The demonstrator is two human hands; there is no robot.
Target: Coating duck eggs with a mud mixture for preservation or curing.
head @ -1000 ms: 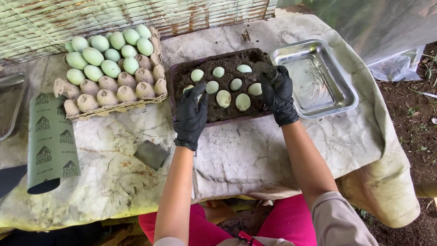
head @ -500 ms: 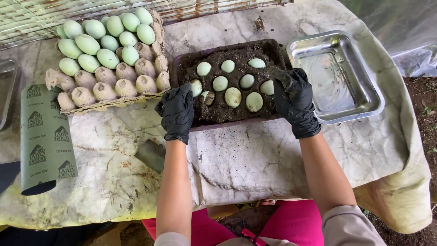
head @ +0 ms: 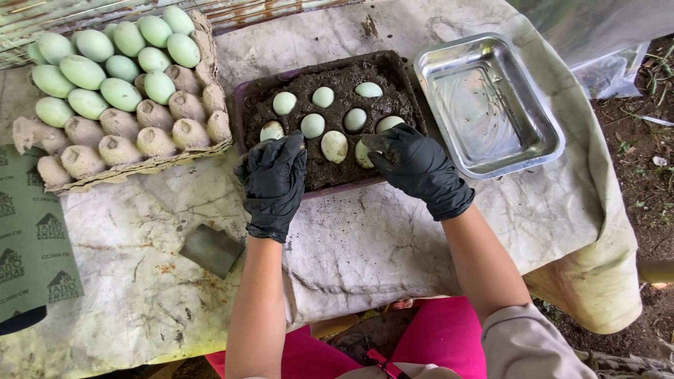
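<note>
Marbled, stained sheeting covers the table point(head: 365, 238). A dark rectangular tray point(head: 249, 95) packed with crumbly soil is set at its centre, with pale green eggs point(head: 334, 145) half-embedded in it. The black-gloved left hand point(head: 272, 184) is laid over the tray's near left edge, fingers loosely curled, nothing gripped. The gloved right hand point(head: 420, 168) is partly closed, fingertips touching an egg point(head: 363, 154).

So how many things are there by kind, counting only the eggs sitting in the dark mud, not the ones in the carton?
Eggs in the mud: 9 showing, one partly under the right hand
Mud tray: 1
Metal tray: 1
Carton: 1
Gloved hands: 2, right hand and left hand
Total: 14
</note>
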